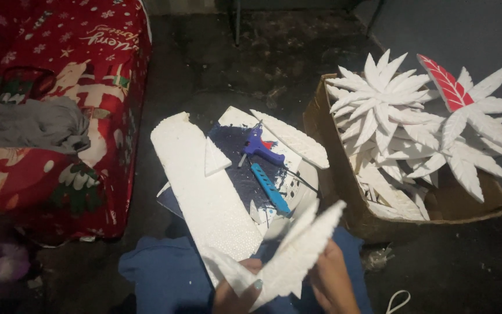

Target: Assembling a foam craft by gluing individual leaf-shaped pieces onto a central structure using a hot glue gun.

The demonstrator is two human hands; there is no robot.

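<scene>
In the head view we are holding a white foam leaf (303, 247) low in the middle of the frame, above our blue-clad lap. Our left hand (236, 291) is pinching its lower end, fingers closed on the foam, and our right hand (332, 285) is gripping it from the other side, just beside the left, so both hands are clamped on the one piece. The leaf's long axis is running on a slant, from our hands at lower left up to its pointed tip at upper right, and the tip is pointing toward the cardboard box (350, 203). A second leaf blade seems to be lying just behind the first, but we cannot tell whether the two are joined.

Just beyond the leaf, a long foam slab (204, 186) is lying on the dark floor (204, 70), its near end reaching our left hand. Beside it are resting a purple glue gun (260, 146) and a blue cutter (269, 187), on a dark blue sheet (233, 168), with a loose foam leaf (291, 138) beyond them. The cardboard box to the right is brimming with white foam flowers (384, 104), and one red-painted leaf (445, 84) is sticking up among them. At far left a red festive-print cover (82, 116) is draped over furniture, with a grey cloth (30, 125) lying on it. Between the leaf's tip and the box nothing is standing in the way.
</scene>
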